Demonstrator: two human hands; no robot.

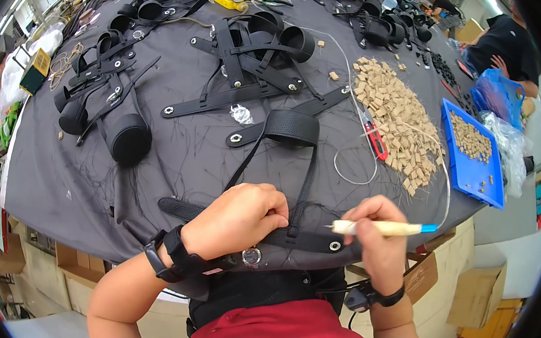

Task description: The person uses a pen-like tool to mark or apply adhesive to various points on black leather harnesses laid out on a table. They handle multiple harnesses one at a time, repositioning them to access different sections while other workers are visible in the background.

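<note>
In my right hand (379,249) is a cream pen-shaped tool (393,228) with a thin metal tip, a blue end and a pale cord. Its tip points left, just above the eyelet end of a black leather strap (314,240) at the table's near edge. My left hand (239,215) is closed, thumb against curled fingers, over the same black strap work; what it pinches is hidden. Narrow straps run from there up to a wide black loop (291,126) and another eyelet strap (247,134). A round silver piece (251,256) lies below my left hand.
More black strap assemblies (235,62) lie across the grey cloth (79,192). Right of centre are a heap of small tan pieces (395,119) and red-handled snips (376,139). A blue tray (486,189) sits at the right edge. Another person (504,45) is at far right.
</note>
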